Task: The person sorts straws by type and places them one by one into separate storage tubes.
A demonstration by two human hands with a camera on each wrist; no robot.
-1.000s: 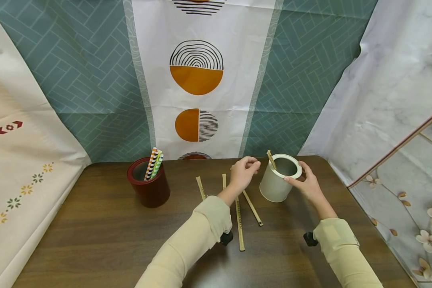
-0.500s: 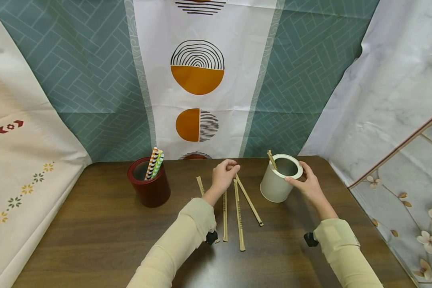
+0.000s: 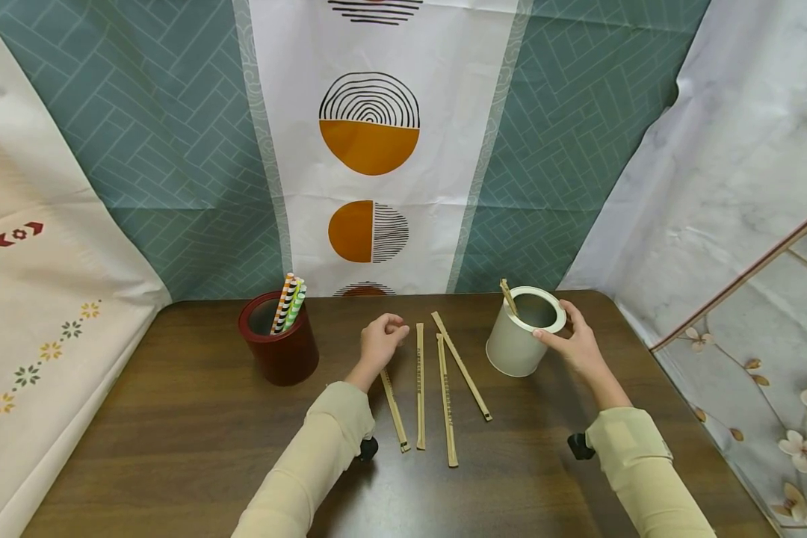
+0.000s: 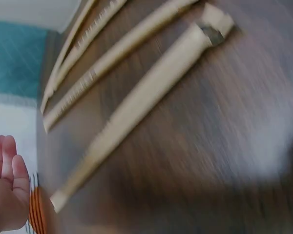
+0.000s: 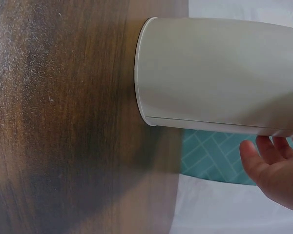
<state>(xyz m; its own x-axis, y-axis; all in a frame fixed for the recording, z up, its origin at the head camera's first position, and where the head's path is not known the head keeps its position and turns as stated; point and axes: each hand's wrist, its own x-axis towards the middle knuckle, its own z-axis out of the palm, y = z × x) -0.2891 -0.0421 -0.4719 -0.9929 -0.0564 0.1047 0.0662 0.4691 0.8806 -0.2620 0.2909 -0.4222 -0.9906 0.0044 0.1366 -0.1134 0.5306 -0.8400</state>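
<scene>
My left hand (image 3: pixel 379 344) hovers over the far end of the leftmost paper-wrapped straw (image 3: pixel 394 411), fingers loosely bent and holding nothing; the left wrist view shows that straw (image 4: pixel 132 107) lying flat on the wood. Beside it lie more wrapped straws, one in the middle (image 3: pixel 420 388), another to its right (image 3: pixel 447 403), and a slanted one (image 3: pixel 467 373) furthest right. With thumb and fingers at the rim, my right hand (image 3: pixel 574 347) grips an upright white can (image 3: pixel 514 347). One wrapped straw (image 3: pixel 507 297) leans inside, its end sticking out.
At the back left of the brown table (image 3: pixel 175 433) stands a dark red can (image 3: pixel 282 359) with several striped straws (image 3: pixel 288 306) in it. A patterned cloth (image 3: pixel 370 149) hangs along the table's far edge.
My left hand has moved left from near the white can, passing over the wrapped straws to the leftmost one. The right hand stays on the white can.
</scene>
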